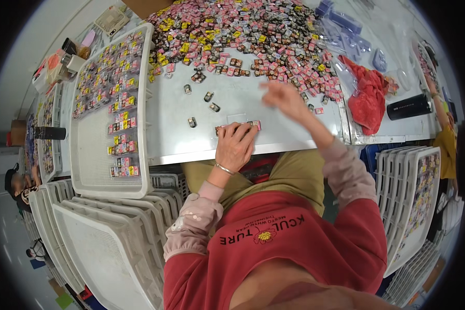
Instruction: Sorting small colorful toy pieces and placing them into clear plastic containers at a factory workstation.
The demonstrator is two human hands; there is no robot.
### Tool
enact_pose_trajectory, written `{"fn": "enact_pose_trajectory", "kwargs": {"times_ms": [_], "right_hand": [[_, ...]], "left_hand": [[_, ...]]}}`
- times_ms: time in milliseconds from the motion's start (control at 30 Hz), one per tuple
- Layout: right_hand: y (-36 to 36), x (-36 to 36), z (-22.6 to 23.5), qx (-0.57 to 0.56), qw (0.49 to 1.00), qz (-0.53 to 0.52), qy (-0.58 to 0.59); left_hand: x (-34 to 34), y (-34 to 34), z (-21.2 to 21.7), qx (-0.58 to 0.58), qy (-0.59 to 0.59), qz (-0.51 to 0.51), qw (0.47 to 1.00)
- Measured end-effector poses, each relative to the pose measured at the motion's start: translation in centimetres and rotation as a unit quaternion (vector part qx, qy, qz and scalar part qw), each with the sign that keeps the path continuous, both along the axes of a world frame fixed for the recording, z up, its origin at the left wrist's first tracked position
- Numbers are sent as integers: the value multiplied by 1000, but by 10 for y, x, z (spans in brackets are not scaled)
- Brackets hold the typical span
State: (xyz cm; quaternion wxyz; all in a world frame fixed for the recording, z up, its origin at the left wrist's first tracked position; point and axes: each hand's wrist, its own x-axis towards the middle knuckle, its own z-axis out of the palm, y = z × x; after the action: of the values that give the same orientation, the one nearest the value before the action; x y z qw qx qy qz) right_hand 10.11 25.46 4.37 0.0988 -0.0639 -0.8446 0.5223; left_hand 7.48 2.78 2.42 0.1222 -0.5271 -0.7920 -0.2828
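Near the front edge of the white table (173, 142), my left hand (234, 147) bends its fingers over a short row of small pink and dark packs (256, 125). The packs show at both sides of the fingers; the middle of the row is hidden. A clear plastic piece (236, 118) lies just beyond it. My right hand (285, 101) is above the table at the near side of a large heap of small pink, black and yellow packs (232, 31). Its fingers are smeared by motion. Several loose dark packs (214, 107) lie to the left.
At the left stands a white tray (90, 134) with rows of packs in clear holders. Stacked white trays (95, 227) are below it, with more trays (398, 175) at right. A red cloth (366, 95) and a black bottle (409, 107) lie at the right.
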Motion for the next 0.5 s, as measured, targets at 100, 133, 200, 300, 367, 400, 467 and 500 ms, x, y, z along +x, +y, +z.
{"fn": "enact_pose_trajectory", "kwargs": {"times_ms": [100, 133, 200, 300, 367, 400, 467, 500], "right_hand": [[57, -79, 18, 186, 973, -99, 89], [82, -107, 11, 191, 971, -101, 98], [118, -149, -22, 419, 888, -157, 109], [78, -160, -28, 567, 807, -156, 44], [65, -160, -28, 550, 822, -142, 35], [60, -155, -30, 522, 839, -155, 8], [60, -148, -34, 481, 863, -154, 5], [63, -146, -34, 482, 863, -154, 2]], "left_hand": [[0, -1, 5, -5, -3, -3, 1000], [0, 2, 5, -4, -5, -8, 1000], [3, 7, 10, -11, -6, -16, 1000], [4, 0, 4, -23, -9, 5, 1000], [2, -1, 2, -25, 5, 11, 1000], [4, -2, 3, -28, 3, 8, 1000], [6, -2, 4, -17, 8, 8, 1000], [6, -1, 4, -17, 5, 6, 1000]]}}
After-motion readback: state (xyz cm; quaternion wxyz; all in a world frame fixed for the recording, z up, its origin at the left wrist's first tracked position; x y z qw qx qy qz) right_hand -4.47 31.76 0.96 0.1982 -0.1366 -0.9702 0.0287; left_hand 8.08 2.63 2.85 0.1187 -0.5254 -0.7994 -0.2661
